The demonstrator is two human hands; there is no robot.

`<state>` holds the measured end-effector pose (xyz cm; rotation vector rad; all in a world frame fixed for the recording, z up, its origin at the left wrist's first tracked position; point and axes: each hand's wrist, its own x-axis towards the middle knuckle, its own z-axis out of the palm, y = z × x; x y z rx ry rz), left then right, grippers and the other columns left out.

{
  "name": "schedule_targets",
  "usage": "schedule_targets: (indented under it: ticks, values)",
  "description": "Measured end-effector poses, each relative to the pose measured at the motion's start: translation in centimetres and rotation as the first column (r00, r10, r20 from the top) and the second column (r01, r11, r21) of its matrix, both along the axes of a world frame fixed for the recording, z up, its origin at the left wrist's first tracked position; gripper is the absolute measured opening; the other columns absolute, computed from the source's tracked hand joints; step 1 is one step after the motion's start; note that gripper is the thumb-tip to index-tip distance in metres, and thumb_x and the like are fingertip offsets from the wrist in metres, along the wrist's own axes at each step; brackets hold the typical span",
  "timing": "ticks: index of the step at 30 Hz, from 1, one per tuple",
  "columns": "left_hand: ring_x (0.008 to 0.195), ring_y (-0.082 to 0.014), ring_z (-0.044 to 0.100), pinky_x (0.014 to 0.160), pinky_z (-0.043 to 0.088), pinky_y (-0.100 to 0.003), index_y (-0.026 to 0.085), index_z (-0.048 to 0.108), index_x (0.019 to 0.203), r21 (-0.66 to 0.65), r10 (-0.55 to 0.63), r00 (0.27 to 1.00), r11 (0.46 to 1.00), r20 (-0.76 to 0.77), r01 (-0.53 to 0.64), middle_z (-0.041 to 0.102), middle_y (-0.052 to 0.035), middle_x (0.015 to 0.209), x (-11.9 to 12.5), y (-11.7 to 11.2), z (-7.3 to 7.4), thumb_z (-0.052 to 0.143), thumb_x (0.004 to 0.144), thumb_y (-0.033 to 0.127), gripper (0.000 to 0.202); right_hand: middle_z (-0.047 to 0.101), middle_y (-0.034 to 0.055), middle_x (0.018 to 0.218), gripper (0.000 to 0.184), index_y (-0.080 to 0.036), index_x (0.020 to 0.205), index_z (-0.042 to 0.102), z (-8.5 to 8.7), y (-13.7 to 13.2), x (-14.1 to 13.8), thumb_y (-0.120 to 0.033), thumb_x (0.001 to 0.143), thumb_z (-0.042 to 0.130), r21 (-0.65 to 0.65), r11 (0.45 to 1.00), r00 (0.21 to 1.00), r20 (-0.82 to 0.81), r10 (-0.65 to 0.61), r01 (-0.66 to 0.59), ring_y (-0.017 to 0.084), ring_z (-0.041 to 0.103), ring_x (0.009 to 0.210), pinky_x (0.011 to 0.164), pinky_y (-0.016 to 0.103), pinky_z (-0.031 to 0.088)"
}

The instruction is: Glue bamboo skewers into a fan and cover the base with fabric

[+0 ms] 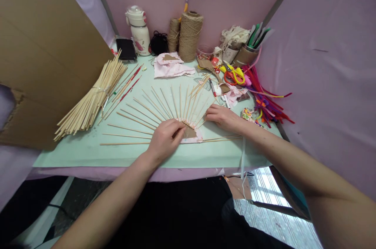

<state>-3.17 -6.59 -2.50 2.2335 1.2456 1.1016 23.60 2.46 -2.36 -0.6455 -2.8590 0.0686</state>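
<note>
Left hand (166,135) is pinning the card (190,134), fingers bunched; right hand (221,117) is apparently pinching a stick (201,124) — placing it is calling for steadiness.

On the table (117,156) we had sticks (125,143) fanned around a base (190,134), our dial's centre. Our left hand (166,135) lay over it at nine o'clock, our right hand (221,118) at two, pipe cleaners (266,104) beyond. A stick bundle (94,102) lay at ten; a bottle (141,37) stood at eleven, twine spools (190,37) at twelve, scissors (234,71) at one.
</note>
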Motion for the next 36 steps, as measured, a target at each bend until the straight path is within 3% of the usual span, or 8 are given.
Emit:
schedule_targets:
  ticks: [7,11,17,23,27,31,36]
  values:
    - [0.08,-0.0172,0.062,0.073,0.047,-0.031,0.018,0.064,0.087,-0.009,-0.006,1.0,1.0,0.002,0.006,0.068,-0.0037,0.082,0.0,0.0,0.0,0.051,0.093,0.018,0.015,0.066,0.0094,0.09,0.033,-0.019,0.095,0.068,-0.3,0.0,0.2,-0.007,0.095,0.036,0.012,1.0,0.998,-0.058,-0.004,0.005,0.021,0.053,0.089,0.074,0.033,0.046]
    - [0.08,-0.0173,0.062,0.074,0.047,-0.031,0.018,0.064,0.088,0.005,-0.008,1.0,1.0,-0.004,0.008,0.069,-0.004,0.083,-0.1,0.1,-0.1,0.052,0.093,0.018,0.013,0.068,0.0099,0.096,0.025,-0.019,0.103,0.067,-0.3,-0.5,0.4,-0.018,0.099,0.042,0.007,0.999,0.989,-0.144,-0.044,0.046,0.021,0.056,0.09,0.077,0.036,0.048]
    - [0.079,-0.0169,0.061,0.074,0.048,-0.031,0.018,0.064,0.087,0.005,-0.008,1.0,1.0,-0.017,0.008,0.068,-0.0037,0.082,-0.1,0.1,-0.1,0.052,0.093,0.019,0.015,0.068,0.0096,0.096,0.019,-0.02,0.097,0.066,-0.1,-1.5,-0.4,-0.029,0.099,0.049,-0.052,0.994,0.969,-0.224,-0.101,0.091,0.022,0.059,0.092,0.079,0.038,0.049]
    - [0.088,-0.0196,0.064,0.08,0.048,-0.036,0.019,0.068,0.094,0.049,-0.019,0.988,0.998,-0.151,0.026,0.071,-0.0062,0.094,-0.2,0.1,0.5,0.051,0.095,0.022,0.017,0.068,0.0114,0.098,0.022,-0.021,0.098,0.067,1.3,-3.0,-0.4,-0.03,0.099,0.048,-0.04,0.973,0.928,-0.293,-0.229,0.228,0.023,0.06,0.092,0.08,0.042,0.05]
    - [0.091,-0.0215,0.062,0.082,0.046,-0.037,0.021,0.072,0.099,0.002,-0.058,0.948,0.998,-0.314,0.061,0.07,-0.0068,0.097,-0.9,1.7,1.4,0.052,0.094,0.02,0.02,0.067,0.0113,0.098,0.019,-0.022,0.098,0.067,2.8,-5.0,0.0,-0.028,0.097,0.049,-0.079,0.935,0.869,-0.349,-0.35,0.345,0.025,0.06,0.093,0.08,0.044,0.05]
    - [0.09,-0.0236,0.061,0.078,0.045,-0.037,0.02,0.072,0.094,-0.042,-0.134,0.873,0.991,-0.469,0.129,0.068,-0.0072,0.092,-0.8,4.2,2.2,0.054,0.091,0.018,0.018,0.067,0.0096,0.098,0.011,-0.022,0.096,0.064,3.4,-7.2,-0.7,-0.026,0.096,0.053,-0.145,0.915,0.837,-0.368,-0.404,0.378,0.024,0.061,0.094,0.083,0.042,0.05]
    - [0.085,-0.023,0.057,0.073,0.042,-0.035,0.019,0.068,0.078,-0.089,-0.245,0.845,0.969,-0.475,0.232,0.062,-0.0067,0.082,0.0,6.1,1.9,0.051,0.088,0.013,0.02,0.067,0.0085,0.096,0.009,-0.023,0.095,0.063,3.5,-8.7,-1.3,-0.025,0.095,0.054,-0.215,0.879,0.754,-0.454,-0.475,0.425,0.024,0.062,0.094,0.082,0.041,0.05]
